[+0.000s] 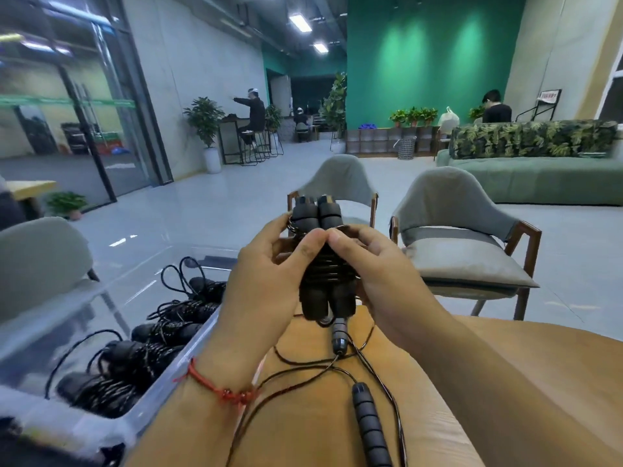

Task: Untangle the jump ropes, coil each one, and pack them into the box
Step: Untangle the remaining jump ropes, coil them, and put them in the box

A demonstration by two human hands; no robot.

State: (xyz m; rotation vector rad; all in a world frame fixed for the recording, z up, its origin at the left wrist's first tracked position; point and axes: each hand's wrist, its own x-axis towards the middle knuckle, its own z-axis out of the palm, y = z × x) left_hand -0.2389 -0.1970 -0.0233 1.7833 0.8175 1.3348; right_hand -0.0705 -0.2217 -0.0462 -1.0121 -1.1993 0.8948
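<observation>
Well to the left of the grip and lower, the clear plastic box [175, 365] is seen with several coiled ropes [148, 352] laid in a row inside it, black and speckled. The left hand [269, 274], a red string bracelet [219, 387] at its wrist, is curled round the left side of the bundle [328, 274], thumb pressed on the front. The bundle is held upright in the air between both hands, above the table [296, 426]: two thick, matt foam handles side by side, bound at the middle by tight turns of thin, glossy black cord. The right hand [381, 274] is closed on the right side, its thumb tip meeting the left thumb at the top turn. The bundle is judged light and firm at the handles, while the cord is judged springy and slick, likely to slip loose unless the last turn is kept pinned; it is best taken across the wrapped middle, so that handles and turns are clamped together. Below the grip, a loose rope [369, 423] is left on the smooth tan wood, its ribbed handles apart and its cord crossed in slack loops, limp and easily snagged, best lifted by a handle.
</observation>
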